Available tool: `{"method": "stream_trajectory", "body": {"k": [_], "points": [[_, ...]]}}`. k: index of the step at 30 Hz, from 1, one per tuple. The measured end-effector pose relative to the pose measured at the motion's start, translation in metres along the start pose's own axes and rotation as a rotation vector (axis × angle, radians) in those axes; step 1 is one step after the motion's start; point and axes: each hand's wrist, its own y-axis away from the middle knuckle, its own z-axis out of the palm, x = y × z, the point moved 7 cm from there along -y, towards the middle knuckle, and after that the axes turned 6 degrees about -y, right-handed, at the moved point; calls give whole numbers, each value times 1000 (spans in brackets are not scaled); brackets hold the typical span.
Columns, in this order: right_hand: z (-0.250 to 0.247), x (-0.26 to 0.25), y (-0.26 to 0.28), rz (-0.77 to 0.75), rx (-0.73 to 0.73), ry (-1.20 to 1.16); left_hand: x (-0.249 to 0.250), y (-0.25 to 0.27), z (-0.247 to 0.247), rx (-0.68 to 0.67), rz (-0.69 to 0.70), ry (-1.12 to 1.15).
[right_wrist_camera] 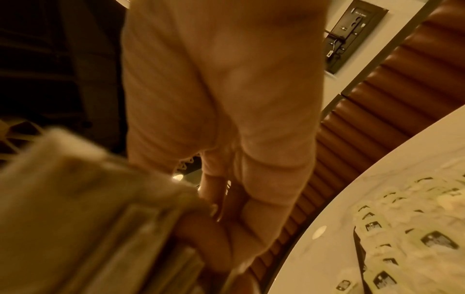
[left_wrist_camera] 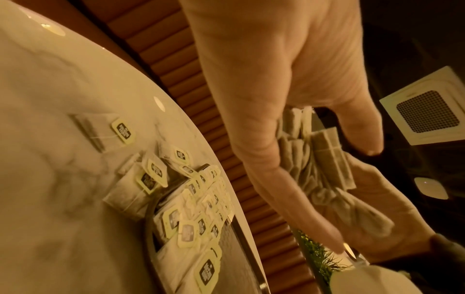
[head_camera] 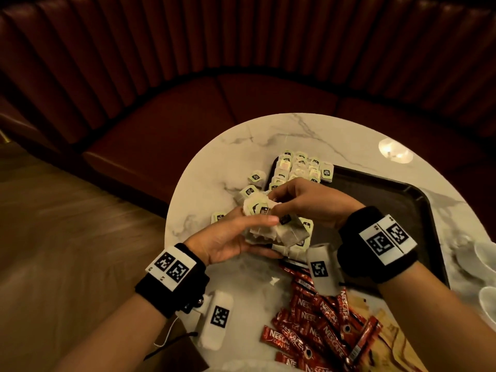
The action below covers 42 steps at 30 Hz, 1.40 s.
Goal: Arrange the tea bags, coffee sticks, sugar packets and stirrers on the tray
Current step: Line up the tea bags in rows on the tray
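Observation:
My left hand [head_camera: 241, 232] holds a bunch of tea bags [head_camera: 276, 229] above the marble table [head_camera: 268, 135], thumb over the top and fingers underneath. In the left wrist view the same bunch [left_wrist_camera: 324, 159] shows between my fingers. My right hand [head_camera: 298, 202] meets it from the right and pinches the top tea bag [head_camera: 261, 206]. A black tray [head_camera: 389, 200] lies to the right, with rows of tea bags [head_camera: 298, 167] packed in its far left corner. Loose tea bags [head_camera: 251, 185] lie left of the tray. Red coffee sticks [head_camera: 316, 323] are heaped near me.
A dark red leather booth bench [head_camera: 214, 103] curves round the far side of the table. White cups [head_camera: 485, 253] stand at the table's right edge. The tray's middle and right are bare. Brown packets [head_camera: 389, 336] lie among the coffee sticks.

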Motion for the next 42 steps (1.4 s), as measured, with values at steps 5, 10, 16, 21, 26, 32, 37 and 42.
{"method": "stream_trajectory", "body": {"k": [5,10,16,21,26,32,37,42], "points": [[-2,-1,-1,-122,93,-139,0,-2,-5,124,95,39],[-20,4,11,-260,301,-502,7,-3,-12,260,186,63],[-15,30,26,-177,258,-345,18,-1,-18,330,274,41],[-13,34,35,-246,291,-444,19,-2,-13,301,281,86],[-14,38,36,-256,339,-584,19,-4,-8,291,318,122],[-11,43,40,-297,350,-740,18,-8,-11,324,336,112],[-13,51,39,-288,393,-896,17,-8,-19,367,336,130],[-15,59,35,-255,415,-924,12,-9,-21,366,323,158]]}}
